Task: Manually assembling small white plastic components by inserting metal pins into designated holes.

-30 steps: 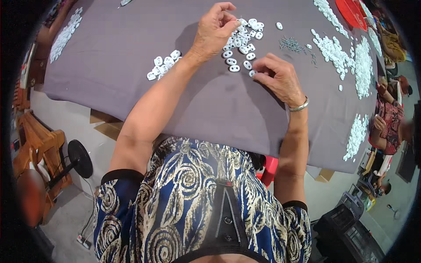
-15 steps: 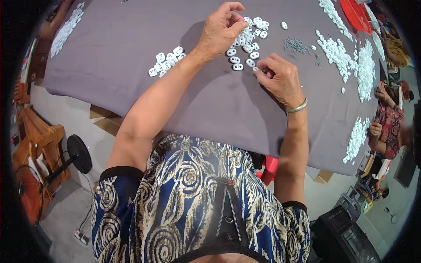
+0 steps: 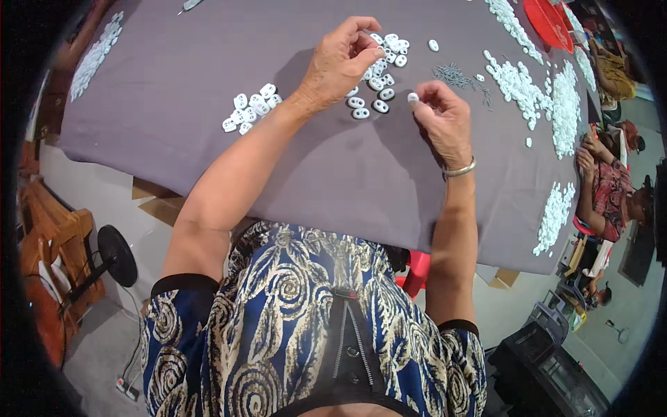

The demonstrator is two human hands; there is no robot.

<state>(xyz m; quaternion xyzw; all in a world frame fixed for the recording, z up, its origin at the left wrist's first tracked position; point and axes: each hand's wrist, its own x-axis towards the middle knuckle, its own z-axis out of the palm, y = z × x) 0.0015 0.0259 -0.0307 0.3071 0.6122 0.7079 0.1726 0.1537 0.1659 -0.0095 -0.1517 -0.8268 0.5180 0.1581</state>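
Observation:
Between the thumb and fingers of my right hand (image 3: pixel 446 124) is a white oval two-hole piece (image 3: pixel 413 98), raised beside the middle pile. My left hand (image 3: pixel 342 61) is pinched at the pile's left edge, and I cannot make out what its fingertips hold. The pile of white two-hole pieces (image 3: pixel 376 84) lies partly hidden behind that hand. A smaller group of similar white pieces (image 3: pixel 260 106) rests by my left forearm. To the right of the pile lie small dark grey screws or pins (image 3: pixel 451 75).
Heaps of white pieces (image 3: pixel 567 111) cover the right side of the grey cloth-covered table (image 3: pixel 313 177). Another heap (image 3: pixel 97 55) lies far left, and a red tray (image 3: pixel 549 24) sits far right. People (image 3: pixel 606 184) are at the table's right edge. A black fan (image 3: pixel 117 256) stands lower left.
My right hand has lifted the white piece from beside the pile, up and away from the others. My left hand stays pinched at the pile. The whole view has shifted slightly.

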